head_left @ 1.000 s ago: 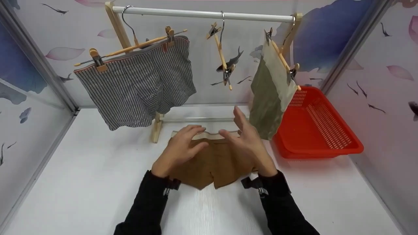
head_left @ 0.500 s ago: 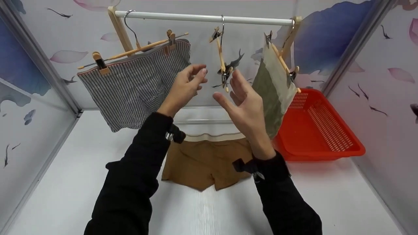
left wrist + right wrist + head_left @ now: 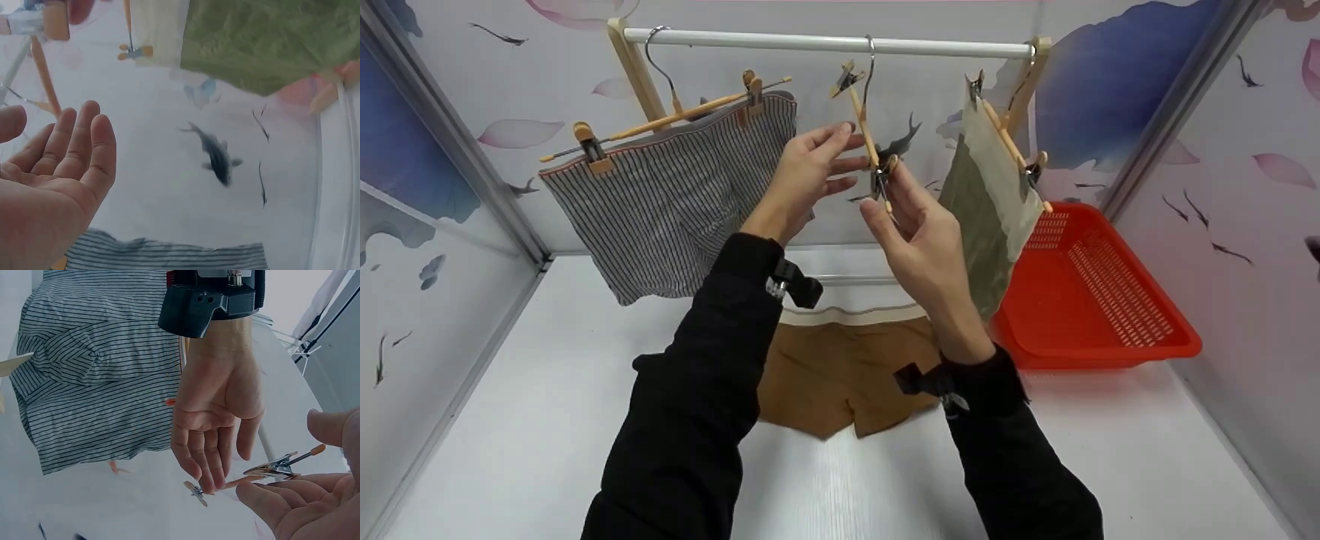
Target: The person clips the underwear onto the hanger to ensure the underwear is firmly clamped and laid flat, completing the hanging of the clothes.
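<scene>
An unloaded wooden clip hanger [image 3: 865,131] hangs at the middle of the rail. My left hand [image 3: 812,169] is beside its bar, fingers extended and loosely bent; the left wrist view shows the palm [image 3: 50,197] holding nothing. My right hand [image 3: 926,240] is at the hanger's near clip [image 3: 275,468], fingers right against it and thumb held apart in the right wrist view. Beneath lie brown shorts [image 3: 840,367] with a cream waistband, spread flat on the white table and partly hidden by my left sleeve.
Striped shorts [image 3: 675,210] hang clipped at the left of the rail [image 3: 780,39]. An olive garment [image 3: 982,202] with a pale band hangs at the right. Behind it, a red plastic basket [image 3: 1087,285] stands on the table [image 3: 547,420]. Patterned walls enclose the sides and back.
Both hands have risen from over the brown shorts to the middle hanger. In the last half second the left hand has moved right to its bar and the right hand's fingers have reached the near clip.
</scene>
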A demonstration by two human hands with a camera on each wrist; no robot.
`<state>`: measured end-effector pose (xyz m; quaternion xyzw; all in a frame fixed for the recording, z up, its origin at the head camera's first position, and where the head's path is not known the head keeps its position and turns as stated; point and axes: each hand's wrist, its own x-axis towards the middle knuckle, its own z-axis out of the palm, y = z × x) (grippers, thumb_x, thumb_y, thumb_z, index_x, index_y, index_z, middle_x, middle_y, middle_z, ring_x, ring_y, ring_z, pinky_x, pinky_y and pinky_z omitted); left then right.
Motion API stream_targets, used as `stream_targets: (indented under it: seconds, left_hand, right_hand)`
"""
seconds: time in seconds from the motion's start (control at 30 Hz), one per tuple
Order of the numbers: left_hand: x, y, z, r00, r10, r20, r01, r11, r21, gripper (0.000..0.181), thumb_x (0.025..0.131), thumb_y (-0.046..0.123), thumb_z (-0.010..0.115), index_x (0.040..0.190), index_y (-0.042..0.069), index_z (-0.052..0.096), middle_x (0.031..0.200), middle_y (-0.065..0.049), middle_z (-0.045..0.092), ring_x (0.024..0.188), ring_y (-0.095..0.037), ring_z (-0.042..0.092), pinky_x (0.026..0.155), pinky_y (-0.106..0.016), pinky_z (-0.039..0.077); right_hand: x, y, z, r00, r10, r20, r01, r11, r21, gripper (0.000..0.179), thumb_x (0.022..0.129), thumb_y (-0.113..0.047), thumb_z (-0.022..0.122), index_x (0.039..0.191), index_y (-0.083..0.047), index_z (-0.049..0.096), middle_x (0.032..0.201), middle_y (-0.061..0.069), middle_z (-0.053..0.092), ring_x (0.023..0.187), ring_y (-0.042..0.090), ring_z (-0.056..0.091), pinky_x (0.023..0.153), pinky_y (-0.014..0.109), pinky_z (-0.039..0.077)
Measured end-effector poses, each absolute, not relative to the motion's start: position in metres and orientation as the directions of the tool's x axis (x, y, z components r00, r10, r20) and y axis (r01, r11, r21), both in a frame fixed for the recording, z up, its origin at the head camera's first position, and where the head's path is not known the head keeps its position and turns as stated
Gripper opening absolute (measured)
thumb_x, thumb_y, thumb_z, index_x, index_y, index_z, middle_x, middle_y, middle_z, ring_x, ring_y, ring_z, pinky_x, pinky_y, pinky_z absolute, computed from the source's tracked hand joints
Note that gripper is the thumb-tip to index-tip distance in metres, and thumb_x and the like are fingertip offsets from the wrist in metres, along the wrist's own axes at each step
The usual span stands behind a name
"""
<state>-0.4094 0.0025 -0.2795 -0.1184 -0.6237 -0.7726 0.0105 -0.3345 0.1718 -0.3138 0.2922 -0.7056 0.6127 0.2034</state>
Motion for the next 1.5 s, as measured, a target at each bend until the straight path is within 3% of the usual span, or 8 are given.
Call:
stream_targets:
  seconds: [0.47, 0.97, 1.1, 1.3, 1.5]
  left_hand:
    - [-0.403, 0.012, -0.275, -0.96, 0.156, 0.232, 0.185, -0.268, 0.946, 0.035, 0.106, 0.02, 0.055, 0.137, 0.004, 0.061, 0.125, -0.011, 0.066, 0.107, -0.025, 0.067, 0.095, -0.04, 0.052]
    - [-0.394, 0.019, -0.273, -0.934, 0.147, 0.326, 0.281, -0.264, 0.923, 0.036, 0.104, 0.016, 0.059, 0.138, 0.002, 0.06, 0.119, -0.012, 0.068, 0.103, -0.025, 0.067, 0.094, -0.039, 0.053]
    - [-0.392, 0.022, -0.28, -0.928, 0.151, 0.34, 0.292, -0.271, 0.917, 0.036, 0.104, 0.015, 0.06, 0.137, 0.001, 0.06, 0.119, -0.013, 0.069, 0.109, -0.029, 0.066, 0.096, -0.041, 0.052]
    - [-0.385, 0.022, -0.297, -0.921, 0.166, 0.354, 0.31, -0.24, 0.92, 0.037, 0.104, 0.014, 0.06, 0.139, 0.001, 0.059, 0.121, -0.012, 0.069, 0.11, -0.026, 0.066, 0.097, -0.04, 0.052]
    - [-0.381, 0.017, -0.325, -0.918, 0.166, 0.36, 0.319, -0.23, 0.92, 0.038, 0.104, 0.013, 0.059, 0.14, 0.001, 0.058, 0.123, -0.011, 0.069, 0.11, -0.025, 0.068, 0.098, -0.041, 0.052]
  right_hand:
    - [-0.332, 0.174, -0.308, -0.72, -0.199, 0.664, -0.686, 0.068, -0.724, 0.06, 0.104, -0.016, 0.059, 0.154, 0.005, 0.033, 0.157, 0.011, 0.04, 0.139, 0.013, 0.045, 0.107, 0.031, 0.042]
    - [-0.322, 0.178, -0.308, -0.682, -0.2, 0.704, -0.722, 0.029, -0.691, 0.061, 0.102, -0.012, 0.063, 0.154, 0.005, 0.034, 0.157, 0.007, 0.041, 0.138, 0.015, 0.047, 0.106, 0.033, 0.043]
    - [-0.319, 0.182, -0.316, -0.675, -0.192, 0.713, -0.727, 0.008, -0.686, 0.062, 0.101, -0.009, 0.064, 0.154, 0.005, 0.035, 0.156, 0.008, 0.042, 0.138, 0.017, 0.047, 0.105, 0.035, 0.044]
    - [-0.312, 0.192, -0.334, -0.684, -0.19, 0.704, -0.712, -0.034, -0.701, 0.059, 0.101, -0.002, 0.062, 0.153, 0.004, 0.036, 0.156, 0.009, 0.042, 0.139, 0.02, 0.046, 0.106, 0.036, 0.043]
    - [-0.306, 0.201, -0.354, -0.749, -0.172, 0.64, -0.616, -0.174, -0.768, 0.055, 0.104, -0.001, 0.053, 0.154, 0.006, 0.032, 0.157, 0.015, 0.04, 0.137, 0.029, 0.048, 0.099, 0.04, 0.048]
